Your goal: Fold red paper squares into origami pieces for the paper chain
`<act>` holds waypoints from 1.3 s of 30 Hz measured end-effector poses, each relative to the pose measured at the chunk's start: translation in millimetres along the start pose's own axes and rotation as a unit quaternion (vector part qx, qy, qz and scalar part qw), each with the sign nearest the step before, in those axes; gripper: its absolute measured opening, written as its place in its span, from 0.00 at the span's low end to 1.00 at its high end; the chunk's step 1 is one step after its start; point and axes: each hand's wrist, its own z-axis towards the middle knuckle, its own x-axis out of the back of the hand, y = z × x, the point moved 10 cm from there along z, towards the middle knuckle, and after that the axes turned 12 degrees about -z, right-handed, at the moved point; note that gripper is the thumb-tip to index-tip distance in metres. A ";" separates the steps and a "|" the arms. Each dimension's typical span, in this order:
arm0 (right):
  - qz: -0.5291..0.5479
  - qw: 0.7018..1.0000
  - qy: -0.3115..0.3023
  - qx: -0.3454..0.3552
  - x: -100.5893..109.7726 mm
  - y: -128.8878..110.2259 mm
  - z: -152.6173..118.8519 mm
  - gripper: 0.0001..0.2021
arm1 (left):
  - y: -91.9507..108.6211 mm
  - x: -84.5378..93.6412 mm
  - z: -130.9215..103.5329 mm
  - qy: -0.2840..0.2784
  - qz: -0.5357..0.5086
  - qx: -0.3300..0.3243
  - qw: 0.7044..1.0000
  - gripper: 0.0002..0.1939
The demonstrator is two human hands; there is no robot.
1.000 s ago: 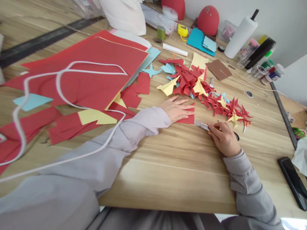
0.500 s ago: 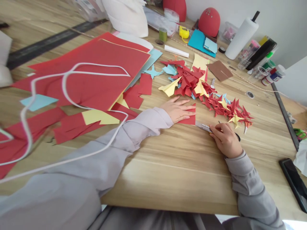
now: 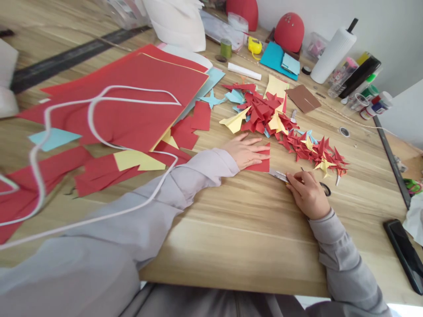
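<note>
My left hand [image 3: 245, 152] lies flat with fingers spread on a small red paper piece [image 3: 262, 163], pressing it to the table. My right hand [image 3: 309, 193] is closed around a slim silver utility knife [image 3: 279, 175]; its narrow end points left at the paper's lower right corner. Most of its handle is hidden in my fingers. A black ring [image 3: 325, 189], perhaps a scissors handle, shows just behind my right hand. Beyond both hands lies a pile of folded red, yellow and blue paper shapes [image 3: 264, 112], trailing off into smaller red folded stars [image 3: 322, 152].
Large red sheets [image 3: 132, 101] and paper scraps [image 3: 139, 162] cover the left side, with a white cable [image 3: 36, 167] looped over them. Bottles [image 3: 360, 77], a yellow tape measure [image 3: 254, 45] and blue paper [image 3: 272, 57] stand at the back. A black phone [image 3: 405, 253] lies at right.
My right hand has shifted slightly left along the knife, uncovering more of the black ring. My left hand stays on the red paper.
</note>
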 end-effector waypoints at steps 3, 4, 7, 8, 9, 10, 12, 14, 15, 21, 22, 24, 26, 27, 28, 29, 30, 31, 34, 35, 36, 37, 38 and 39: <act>-0.004 1.000 -0.002 0.000 0.3 -0.5 0.5 0.14 | 0.5 0.0 -0.1 -0.004 -0.003 0.001 1.000 0.20; -0.003 1.000 -0.003 0.002 0.5 -0.6 0.2 0.14 | 0.8 0.2 -0.1 -0.004 -0.004 0.001 1.000 0.20; 0.006 1.000 -0.007 0.009 0.6 -1.1 -1.5 0.14 | 1.6 1.5 0.0 -0.003 -0.005 0.003 1.000 0.20; 0.008 1.000 -0.007 0.008 0.5 -1.0 -2.0 0.14 | 2.1 2.1 0.0 -0.003 -0.005 0.004 1.000 0.20; 0.008 1.000 -0.008 0.006 0.5 -1.0 -2.3 0.15 | 2.6 2.5 0.0 -0.002 -0.005 0.003 1.000 0.20; 0.006 1.000 -0.008 0.003 0.4 -1.0 -2.3 0.15 | 3.1 3.0 0.0 -0.001 -0.004 0.003 1.000 0.20; 0.000 1.000 -0.008 -0.001 0.1 -2.2 -1.3 0.15 | 4.1 3.6 0.1 -0.001 -0.004 0.001 1.000 0.20; -0.005 1.000 -0.009 0.000 -0.3 -4.5 0.6 0.15 | 4.1 3.7 0.4 -0.001 -0.003 0.002 1.000 0.20; -0.005 1.000 -0.010 0.002 -0.3 -5.7 1.6 0.15 | 3.8 3.6 0.6 0.000 -0.002 0.004 1.000 0.20; -0.004 1.000 -0.009 0.019 1.3 -10.3 2.3 0.15 | 3.1 3.2 1.6 -0.001 -0.004 0.005 1.000 0.20; -0.008 1.000 -0.006 0.019 1.9 -10.8 2.3 0.14 | 3.2 3.1 1.6 -0.002 -0.004 0.005 1.000 0.20; -0.016 1.000 0.000 0.017 3.1 -12.8 3.1 0.14 | 3.6 3.1 1.7 -0.004 -0.003 0.004 1.000 0.20; -0.023 1.000 0.007 0.018 4.2 -16.0 5.2 0.13 | 3.7 3.4 1.6 -0.004 -0.002 0.005 1.000 0.20; -0.027 0.999 0.009 0.019 4.3 -17.7 6.4 0.13 | 3.6 3.5 1.5 -0.005 -0.002 0.007 1.000 0.20; -0.029 0.999 0.010 0.020 4.3 -19.0 7.4 0.13 | 3.6 3.5 1.4 -0.005 -0.002 0.009 1.000 0.20; -0.029 0.999 0.010 0.020 4.1 -19.8 8.1 0.13 | 3.5 3.7 1.2 -0.004 -0.002 0.010 1.000 0.20; -0.027 0.999 0.008 0.020 3.7 -20.2 8.5 0.13 | 3.7 3.9 1.1 -0.002 -0.003 0.009 1.000 0.20; -0.023 1.000 0.005 0.021 3.1 -20.4 8.4 0.14 | 4.0 4.0 1.0 -0.001 -0.004 0.007 1.000 0.20; -0.009 1.000 -0.004 0.022 1.6 -20.1 6.9 0.15 | 4.0 3.8 1.0 0.001 -0.008 0.003 1.000 0.20; -0.008 1.000 -0.005 0.022 1.4 -20.1 6.4 0.15 | 3.7 3.6 1.1 0.001 -0.009 0.002 1.000 0.20; -0.009 1.000 -0.006 0.020 1.2 -20.0 6.2 0.15 | 3.4 3.3 1.3 0.000 -0.010 0.003 1.000 0.20; -0.009 1.000 -0.007 0.017 0.8 -20.0 6.4 0.16 | 3.0 3.0 1.4 -0.001 -0.010 0.004 1.000 0.20; -0.009 1.000 -0.009 0.014 0.1 -20.3 6.8 0.16 | 2.9 2.8 1.6 -0.001 -0.010 0.004 1.000 0.20; -0.008 1.000 -0.012 0.012 -0.7 -20.9 7.5 0.16 | 2.8 2.7 1.7 -0.002 -0.010 0.005 1.000 0.20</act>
